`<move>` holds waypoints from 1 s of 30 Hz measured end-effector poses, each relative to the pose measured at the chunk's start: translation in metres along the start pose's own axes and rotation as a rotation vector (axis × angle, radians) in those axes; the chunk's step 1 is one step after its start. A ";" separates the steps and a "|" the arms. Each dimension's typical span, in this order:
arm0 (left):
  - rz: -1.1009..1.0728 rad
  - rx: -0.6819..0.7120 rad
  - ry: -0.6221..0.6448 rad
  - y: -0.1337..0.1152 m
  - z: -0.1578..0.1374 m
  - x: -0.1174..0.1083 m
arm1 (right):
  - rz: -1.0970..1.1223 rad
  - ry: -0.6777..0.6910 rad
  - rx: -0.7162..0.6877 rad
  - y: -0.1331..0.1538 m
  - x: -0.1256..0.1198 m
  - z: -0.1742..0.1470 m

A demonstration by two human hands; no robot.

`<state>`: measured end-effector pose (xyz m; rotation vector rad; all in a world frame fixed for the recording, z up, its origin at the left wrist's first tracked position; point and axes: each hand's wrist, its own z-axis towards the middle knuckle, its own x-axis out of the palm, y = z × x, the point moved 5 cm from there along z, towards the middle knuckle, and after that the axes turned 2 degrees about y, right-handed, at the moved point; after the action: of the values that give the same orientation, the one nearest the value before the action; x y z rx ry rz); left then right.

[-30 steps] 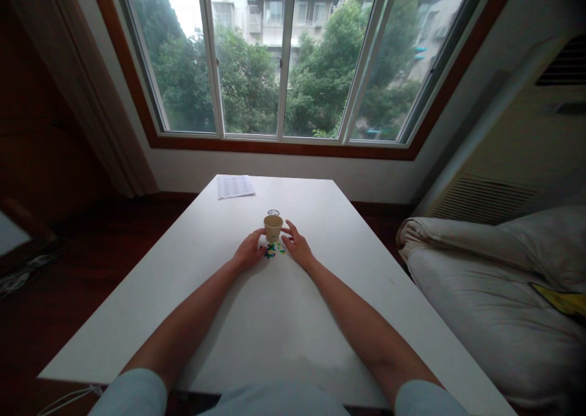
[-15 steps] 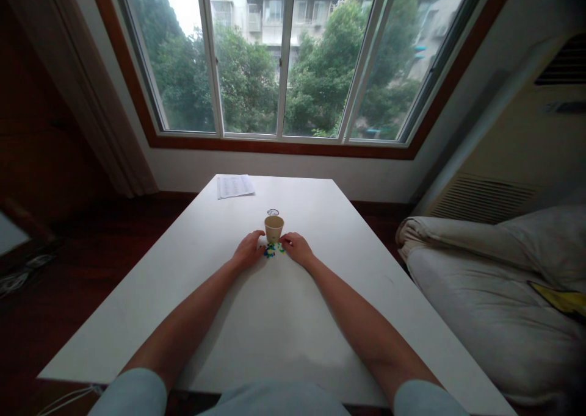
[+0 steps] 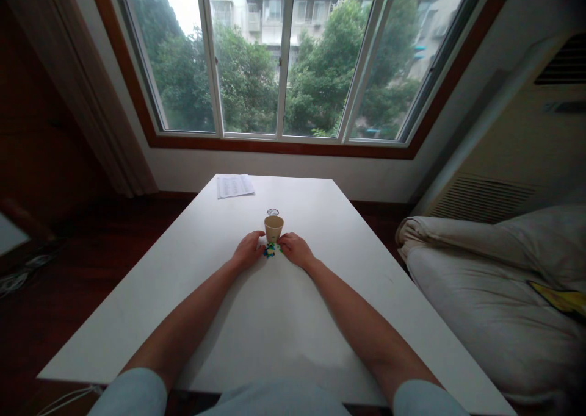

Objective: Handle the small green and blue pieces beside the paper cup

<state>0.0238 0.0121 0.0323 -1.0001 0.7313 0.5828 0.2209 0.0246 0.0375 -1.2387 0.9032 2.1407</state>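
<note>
A tan paper cup point(image 3: 273, 228) stands upright on the white table, its mouth facing up. Just in front of it lies a small heap of green, blue and yellow pieces point(image 3: 270, 251), too small to name. My left hand point(image 3: 249, 249) rests at the left of the heap, fingers apart, thumb side toward the pieces. On the other side, my right hand point(image 3: 295, 249) curves in with its fingertips at the heap's right edge, close to the cup's base. Nothing held shows in either hand.
The white table point(image 3: 274, 330) reaches toward the window. Behind the cup lies a small ring-shaped item point(image 3: 273, 212). Printed sheets point(image 3: 235, 186) lie at the far left corner. A padded, cloth-covered seat point(image 3: 485, 306) stands along the right side.
My right hand has shifted slightly left, and the pieces on that side now sit closer to the rest of the heap. The left hand and cup look unmoved.
</note>
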 end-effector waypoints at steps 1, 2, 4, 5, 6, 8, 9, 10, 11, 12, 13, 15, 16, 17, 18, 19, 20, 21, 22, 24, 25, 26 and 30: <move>0.001 0.003 -0.002 0.000 0.000 0.000 | 0.001 -0.002 -0.008 0.001 0.000 0.000; 0.004 0.007 -0.002 -0.001 0.000 -0.001 | 0.005 -0.004 -0.014 0.001 0.000 0.000; 0.014 0.010 0.004 -0.002 0.000 -0.001 | 0.023 -0.010 -0.017 0.001 0.000 0.000; 0.020 0.006 0.008 -0.002 0.000 0.000 | 0.037 -0.014 -0.015 0.000 0.001 0.000; 0.026 0.001 0.012 -0.002 0.000 0.000 | 0.055 -0.020 -0.013 -0.001 0.001 0.000; 0.037 -0.006 0.018 -0.002 0.000 0.000 | 0.089 -0.040 -0.002 -0.003 0.002 0.001; 0.042 -0.006 0.019 -0.002 0.000 0.000 | 0.100 -0.052 0.011 -0.004 0.002 0.001; 0.048 -0.004 0.019 -0.002 0.000 0.000 | 0.105 -0.064 0.027 -0.006 0.003 0.001; 0.054 -0.001 0.020 -0.002 0.000 0.000 | 0.103 -0.072 0.044 -0.008 0.003 0.001; 0.060 0.002 0.022 -0.003 0.000 0.000 | 0.095 -0.078 0.062 -0.009 0.003 0.001; 0.065 0.004 0.025 -0.003 0.000 0.000 | 0.082 -0.081 0.079 -0.010 0.003 0.001; 0.073 0.004 0.031 -0.003 -0.001 0.000 | 0.054 -0.084 0.103 -0.011 0.003 0.000; 0.076 0.003 0.036 -0.003 -0.001 0.000 | 0.043 -0.080 0.108 -0.011 0.003 0.000; 0.077 0.003 0.041 -0.003 -0.001 0.000 | 0.033 -0.077 0.110 -0.011 0.003 0.000; 0.078 0.004 0.044 -0.003 -0.001 0.000 | 0.025 -0.073 0.109 -0.011 0.004 -0.001; 0.078 0.007 0.044 -0.003 -0.001 0.000 | 0.018 -0.065 0.105 -0.010 0.004 -0.001; 0.076 0.012 0.043 -0.003 0.000 0.000 | 0.010 -0.055 0.102 -0.010 0.004 -0.001; 0.074 0.018 0.040 -0.003 0.000 0.000 | 0.004 -0.045 0.098 -0.009 0.004 -0.001; 0.071 0.023 0.038 -0.002 0.000 0.001 | -0.002 -0.036 0.094 -0.008 0.004 -0.001; 0.064 0.029 0.035 -0.001 0.000 0.002 | -0.008 -0.024 0.085 -0.007 0.003 -0.001; 0.060 0.029 0.034 0.000 0.000 0.002 | -0.010 -0.020 0.080 -0.006 0.003 -0.001; 0.055 0.029 0.031 0.000 0.001 0.002 | -0.011 -0.016 0.076 -0.005 0.002 -0.001; 0.038 0.036 0.024 0.000 0.001 0.002 | -0.008 0.007 0.066 -0.004 0.003 -0.001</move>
<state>0.0253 0.0131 0.0309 -0.9624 0.7812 0.5897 0.2230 0.0266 0.0333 -1.2162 0.9617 2.0846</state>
